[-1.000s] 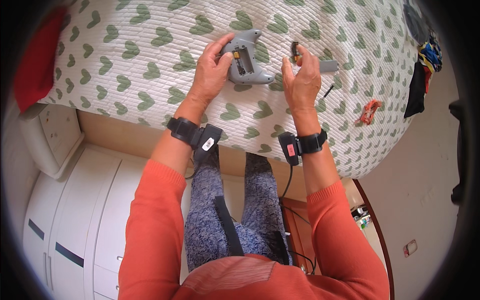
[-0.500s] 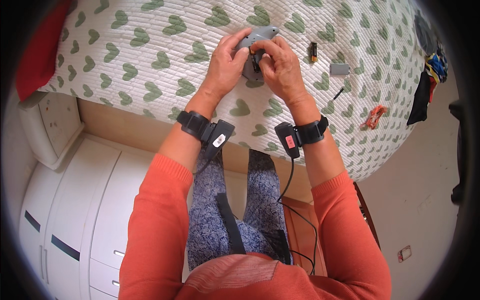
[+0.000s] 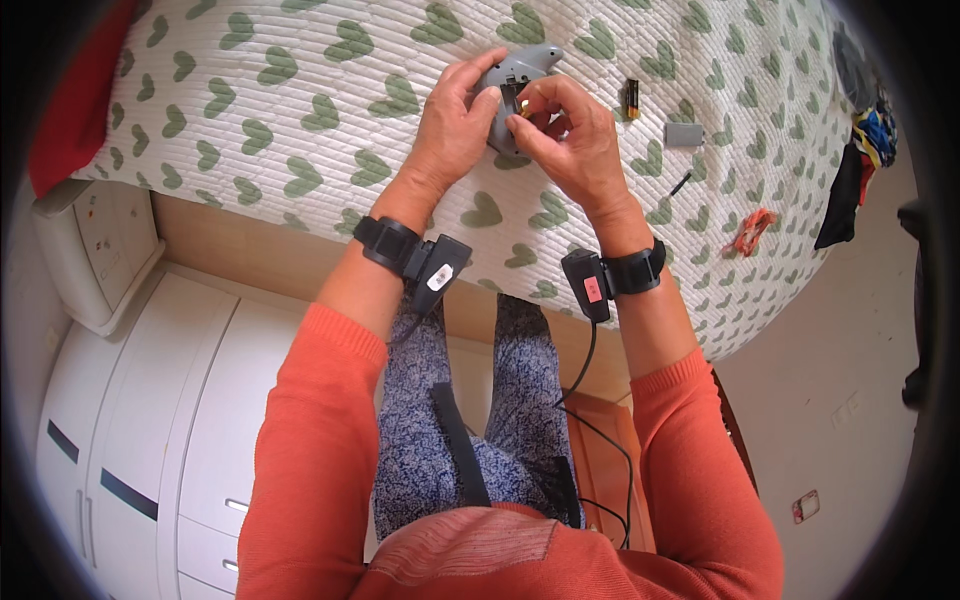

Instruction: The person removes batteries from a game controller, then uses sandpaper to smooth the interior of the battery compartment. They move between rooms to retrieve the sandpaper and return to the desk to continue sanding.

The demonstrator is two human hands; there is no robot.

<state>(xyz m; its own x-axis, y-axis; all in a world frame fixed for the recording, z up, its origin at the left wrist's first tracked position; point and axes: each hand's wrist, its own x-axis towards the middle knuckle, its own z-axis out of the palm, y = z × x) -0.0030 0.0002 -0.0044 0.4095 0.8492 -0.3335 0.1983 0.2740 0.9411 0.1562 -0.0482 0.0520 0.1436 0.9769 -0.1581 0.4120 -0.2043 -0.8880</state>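
Note:
A grey game controller (image 3: 537,57) lies back side up on the quilted bed, its battery compartment uncovered. My left hand (image 3: 455,120) is closed around the controller's left side, with the thumb beside the compartment. Over the opening, my right hand (image 3: 575,135) pinches a battery (image 3: 526,104), mostly hidden by the fingers; a little of its gold colour shows. Right of that hand, another battery (image 3: 632,100), black and gold, lies on the quilt. Beyond it rests a small grey battery cover (image 3: 684,134).
A short thin black stick (image 3: 681,184) and a bundle of orange-red cord (image 3: 750,232) lie on the heart-patterned quilt (image 3: 400,98). Dark clothes (image 3: 842,195) hang at the bed's right edge. A cable (image 3: 590,365) runs down from my right wrist device.
My right hand has shifted slightly right and turned, lifting a battery out of the compartment. My left hand still grips the controller.

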